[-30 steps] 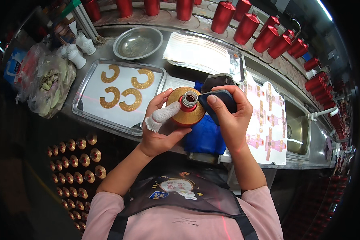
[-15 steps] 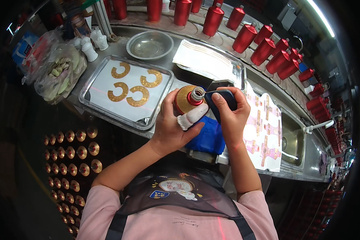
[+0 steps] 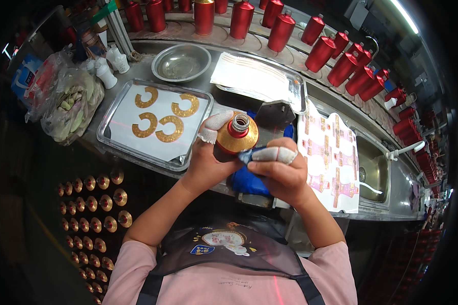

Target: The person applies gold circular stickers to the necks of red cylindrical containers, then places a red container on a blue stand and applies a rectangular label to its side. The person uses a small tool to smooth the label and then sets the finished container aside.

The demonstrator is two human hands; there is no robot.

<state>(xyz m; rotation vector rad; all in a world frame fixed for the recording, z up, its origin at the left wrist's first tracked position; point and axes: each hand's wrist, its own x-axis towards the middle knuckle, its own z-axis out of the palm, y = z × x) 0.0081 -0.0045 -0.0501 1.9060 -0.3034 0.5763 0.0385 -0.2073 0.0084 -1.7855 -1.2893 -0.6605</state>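
Note:
A bottle [image 3: 243,141] with a gold shoulder, a red neck ring and an uncapped threaded mouth tilts toward me near the counter's front edge. My left hand [image 3: 201,165] is wrapped round its left side, a white finger sleeve on one finger. My right hand [image 3: 286,175], also with a sleeved finger, grips a flat dark blue scraper-like piece [image 3: 245,155] against the bottle's near right side; the fingers hide most of it. Beneath the hands lies a blue cloth [image 3: 250,183] over a support. A dark angular block [image 3: 276,115] stands just beyond the bottle.
Left is a metal tray [image 3: 105,133] with several gold C-shaped decals [image 3: 169,129]. Behind sit a metal bowl [image 3: 181,62] and a tray of white sheets [image 3: 249,76]. Printed decal sheets [image 3: 331,162] lie beside the sink [image 3: 375,175]. Red bottles [image 3: 281,31] line the conveyor; gold-topped bottles [image 3: 106,202] stand lower left.
My right hand has moved from the bottle's neck down to its near right side and turned over. My left hand's sleeved finger now lies left of the neck; the bottle has shifted slightly left.

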